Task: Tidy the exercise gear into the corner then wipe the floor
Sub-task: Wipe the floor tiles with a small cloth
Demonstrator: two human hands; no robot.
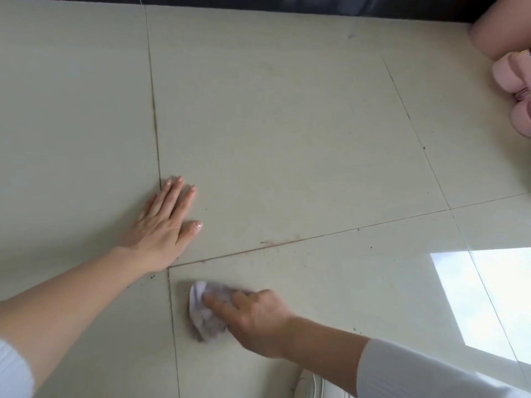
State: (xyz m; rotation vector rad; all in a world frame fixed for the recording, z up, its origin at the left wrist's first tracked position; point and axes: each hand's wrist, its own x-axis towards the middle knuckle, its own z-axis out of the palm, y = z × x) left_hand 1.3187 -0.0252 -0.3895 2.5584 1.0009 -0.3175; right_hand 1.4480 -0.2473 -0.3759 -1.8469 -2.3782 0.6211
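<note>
The left hand [161, 225] was laid flat on the floor [287, 139], grip released; a crumpled pale cloth [201, 310] was grasped by the right hand [258, 323].

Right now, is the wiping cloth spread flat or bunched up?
Bunched up: the cloth is a crumpled, creased wad, pressed to the floor by the right hand, not laid flat.

Glossy pale beige-grey floor tiles [287, 124]: plain, faint streaks. Thin dark brown grout lines [156, 133]: skewed grid. Tiny black specks near 5 o'clock.
Crumpled lilac-white cloth wad [201, 311], 6 o'clock: grey-brown smudges.
Black wall band [287, 2], 12 o'clock.
Soft pink rolled mat [500, 33] and pale pink rounded exercise pieces [508, 76], 2 o'clock.
Bright white window reflection [488, 297], 4 o'clock.
White long sleeve [416, 369], 5 o'clock; white shoe [309, 386], 6 o'clock.
</note>
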